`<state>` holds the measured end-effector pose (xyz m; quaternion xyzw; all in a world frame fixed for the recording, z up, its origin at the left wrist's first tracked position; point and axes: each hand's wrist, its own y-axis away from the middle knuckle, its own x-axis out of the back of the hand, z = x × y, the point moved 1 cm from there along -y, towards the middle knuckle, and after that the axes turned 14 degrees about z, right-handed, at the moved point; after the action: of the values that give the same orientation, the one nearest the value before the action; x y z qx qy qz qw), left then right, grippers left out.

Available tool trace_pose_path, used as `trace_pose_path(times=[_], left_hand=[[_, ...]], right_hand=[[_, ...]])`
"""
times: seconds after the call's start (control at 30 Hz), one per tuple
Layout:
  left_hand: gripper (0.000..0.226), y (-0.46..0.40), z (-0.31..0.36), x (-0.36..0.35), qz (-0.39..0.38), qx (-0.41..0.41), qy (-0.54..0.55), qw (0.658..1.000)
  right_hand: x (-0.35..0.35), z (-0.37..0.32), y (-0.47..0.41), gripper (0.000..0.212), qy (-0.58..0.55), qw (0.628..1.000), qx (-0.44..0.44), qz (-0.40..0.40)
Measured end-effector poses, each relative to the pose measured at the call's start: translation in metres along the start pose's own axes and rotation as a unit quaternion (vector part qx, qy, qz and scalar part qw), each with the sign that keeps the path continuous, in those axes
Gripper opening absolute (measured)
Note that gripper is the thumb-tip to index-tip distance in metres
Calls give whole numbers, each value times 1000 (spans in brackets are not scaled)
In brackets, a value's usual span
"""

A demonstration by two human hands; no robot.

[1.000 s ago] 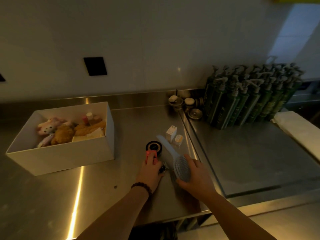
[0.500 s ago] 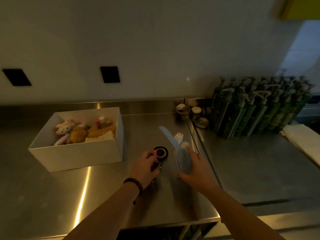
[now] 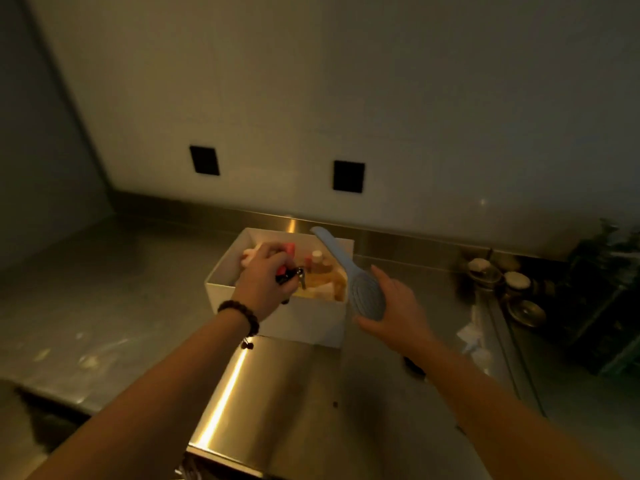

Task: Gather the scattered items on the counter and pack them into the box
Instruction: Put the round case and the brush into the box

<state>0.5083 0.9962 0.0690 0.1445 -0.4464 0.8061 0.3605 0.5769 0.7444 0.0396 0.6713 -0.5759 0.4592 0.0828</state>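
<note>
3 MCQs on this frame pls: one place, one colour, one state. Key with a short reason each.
1. Where is the left hand?
A. Flat on the counter
B. Over the open white box
C. On the wall

2. What colour is the hairbrush?
A. Light blue
B. Black
C. Yellow

3. How is the right hand engaged?
A. Idle, holding nothing
B. Pressing on the box rim
C. Holding the hairbrush by its head, handle pointing up and away

Key:
1 B: the hand sits above the box's near left part, fingers curled round a small red and black item.
2 A: head and handle are both pale blue.
3 C: the fingers cup the bristle head beside the box's right edge.
</note>
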Motion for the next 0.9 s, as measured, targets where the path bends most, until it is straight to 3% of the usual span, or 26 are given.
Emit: trace_pose_path(times=[0.23,0.63,0.8,0.9], left_hand=[[21,-45,-86,47,15,17,-40,999],[23,-101,-153,25,-13,-15,-6,1000],[22,-118,-149,-15,-98,-15,33,994],[20,-124,-142,-47,-159,-29,46,986]], right_hand=[[-63,-58,-74,98,-27,997,50,-52],[-135,-44,-127,91,77,944,88,-307],[-139,-33,-124,88,61,949,27,-308],[-129,-40,-130,72,-46,974,-49,-217]])
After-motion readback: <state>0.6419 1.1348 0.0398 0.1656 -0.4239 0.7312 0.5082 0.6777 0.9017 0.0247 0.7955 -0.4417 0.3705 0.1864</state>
